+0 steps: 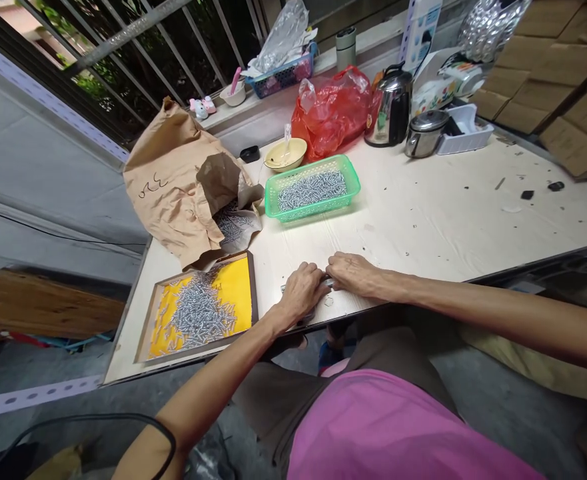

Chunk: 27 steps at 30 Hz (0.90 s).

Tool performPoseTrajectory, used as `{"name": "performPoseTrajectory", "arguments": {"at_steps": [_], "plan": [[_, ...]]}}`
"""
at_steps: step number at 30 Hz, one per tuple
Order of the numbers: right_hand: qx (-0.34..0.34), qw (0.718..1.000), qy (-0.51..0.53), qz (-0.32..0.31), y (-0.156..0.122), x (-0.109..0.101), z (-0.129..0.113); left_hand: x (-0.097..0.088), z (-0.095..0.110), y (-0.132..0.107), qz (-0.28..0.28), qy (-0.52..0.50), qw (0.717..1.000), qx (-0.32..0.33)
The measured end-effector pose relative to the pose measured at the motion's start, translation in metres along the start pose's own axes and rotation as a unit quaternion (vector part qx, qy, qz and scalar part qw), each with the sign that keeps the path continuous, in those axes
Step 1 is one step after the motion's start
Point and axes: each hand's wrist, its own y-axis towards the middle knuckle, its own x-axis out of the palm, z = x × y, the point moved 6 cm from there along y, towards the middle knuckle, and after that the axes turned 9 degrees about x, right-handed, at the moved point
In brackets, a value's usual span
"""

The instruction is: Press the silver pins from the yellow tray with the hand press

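Screws, small, stiff and slippery, we judge best pinched by the shank. Our left hand (300,290) and right hand (354,272) meet at the worktop's (423,213) near edge, fingers curled narrow over a small metal piece (328,283); heaps fill the yellow tray (240,280) left.

My hands meet at the worktop (423,213) near edge; tray of screws (200,310) left, basket of screws (313,188) behind, paper bag (178,180) behind the tray.

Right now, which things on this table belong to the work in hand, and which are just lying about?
In use: left hand, right hand, yellow tray of screws, green basket of screws, paper bag.

Lying about: kettle, red plastic bag, yellow bowl.
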Motion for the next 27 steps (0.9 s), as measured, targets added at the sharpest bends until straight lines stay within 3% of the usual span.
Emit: {"name": "performPoseTrajectory", "arguments": {"at_steps": [8, 11, 14, 18, 23, 25, 27], "plan": [[-0.02, 0.999, 0.008, 0.029, 0.008, 0.002, 0.006, 0.001, -0.002, 0.0, 0.02, 0.03, 0.999, -0.037], [-0.078, 0.995, 0.029, 0.053, 0.011, 0.0, 0.018, 0.004, 0.005, -0.012, 0.08, 0.032, 0.994, -0.061], [-0.131, 0.989, 0.059, 0.021, 0.018, 0.004, 0.029, 0.015, 0.026, -0.027, 0.145, 0.01, 0.988, -0.045], [-0.067, 0.995, 0.043, 0.06, 0.029, 0.003, 0.039, 0.031, 0.055, -0.036, 0.178, -0.046, 0.983, -0.007], [-0.024, 0.993, -0.035, 0.106, 0.046, -0.01, 0.034, 0.039, 0.068, -0.041, 0.185, -0.095, 0.978, 0.0], [-0.006, 0.992, -0.069, 0.103, 0.052, -0.015, 0.026, 0.038, 0.068, -0.042, 0.194, -0.106, 0.975, 0.009], [-0.033, 0.991, -0.089, 0.096, 0.051, -0.018, 0.004, 0.038, 0.067, -0.043, 0.201, -0.116, 0.973, 0.012]]}}
